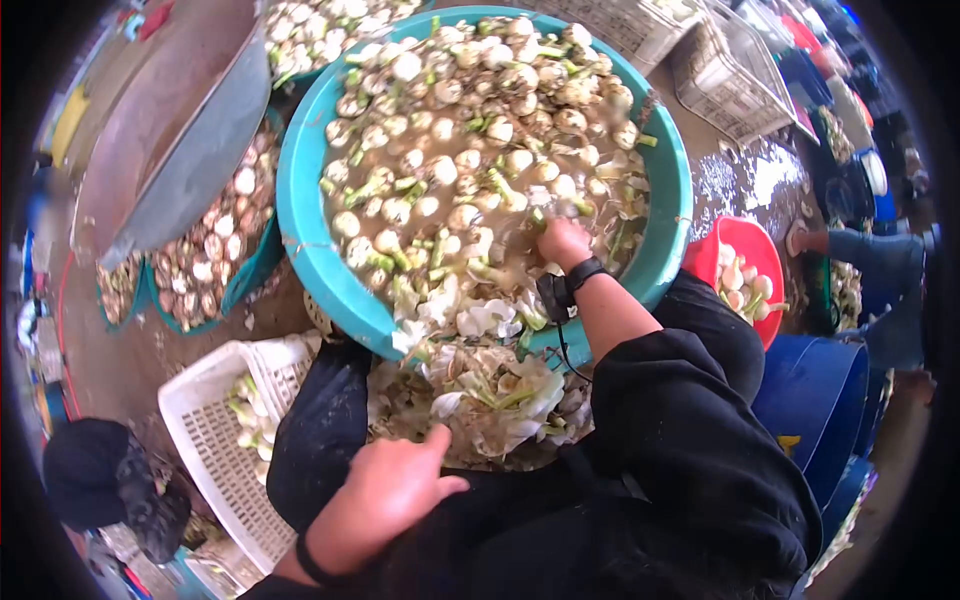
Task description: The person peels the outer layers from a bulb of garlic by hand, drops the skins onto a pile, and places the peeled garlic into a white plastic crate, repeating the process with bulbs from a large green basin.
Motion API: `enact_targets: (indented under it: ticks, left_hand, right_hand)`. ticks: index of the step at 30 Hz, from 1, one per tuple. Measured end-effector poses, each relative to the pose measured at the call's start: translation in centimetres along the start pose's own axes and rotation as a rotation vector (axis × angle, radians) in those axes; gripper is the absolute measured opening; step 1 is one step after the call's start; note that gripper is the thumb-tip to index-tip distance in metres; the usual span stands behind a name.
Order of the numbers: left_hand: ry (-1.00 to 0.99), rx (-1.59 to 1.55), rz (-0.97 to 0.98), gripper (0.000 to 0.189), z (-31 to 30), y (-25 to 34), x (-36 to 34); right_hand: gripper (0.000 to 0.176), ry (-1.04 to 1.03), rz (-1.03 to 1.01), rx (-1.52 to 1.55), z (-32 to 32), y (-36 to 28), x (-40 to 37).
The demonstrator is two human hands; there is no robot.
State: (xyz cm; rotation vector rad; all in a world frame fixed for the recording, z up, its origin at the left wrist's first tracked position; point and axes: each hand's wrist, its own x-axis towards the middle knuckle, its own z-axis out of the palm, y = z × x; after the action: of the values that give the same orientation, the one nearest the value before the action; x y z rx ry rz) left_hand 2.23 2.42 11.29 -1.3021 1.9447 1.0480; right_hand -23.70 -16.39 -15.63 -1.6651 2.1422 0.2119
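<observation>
A large teal tub [303, 240] holds muddy water and many pale round bulbs [443, 170] with short green stalks, like onions or garlic. My right hand [566, 243] reaches into its near right part, at the waterline among bulbs and stalks. Its fingertips are hidden, so whether they grip a bulb does not show. Over my lap is my left hand [395, 485], thumb and forefinger apart, with nothing visible in it. Just beyond its forefinger lies a heap of papery peelings [510, 400] between my knees and the tub. More loose white skins [488, 318] float along the near rim.
On the left stands a white plastic crate [205, 440] with a few bulbs. A red bucket [708, 255] of cleaned bulbs is at the right, beside blue barrels [810, 400]. A metal wheelbarrow tray [190, 140] leans at upper left. Another person [95, 475] is at lower left.
</observation>
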Motion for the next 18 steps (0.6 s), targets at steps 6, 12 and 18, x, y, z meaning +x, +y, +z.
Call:
enact_targets:
  ticks: [6, 12, 18]
  left_hand:
    - [0.431, -1.294, 0.014, 0.066, 0.7, 1.5, 9.9]
    - [0.703, -1.760, 0.109, 0.051, 2.3, 0.8, 12.3]
    - [0.648, -1.438, 0.245, 0.026, 2.2, -1.1, 11.8]
  right_hand:
    - [0.046, -0.384, -0.041, 1.582, -5.8, -3.0, -10.5]
    - [0.025, 0.372, -0.946, 0.678, -9.0, -5.5, -19.3]
    - [0.015, 0.122, -1.103, 0.063, -9.8, -4.0, -22.4]
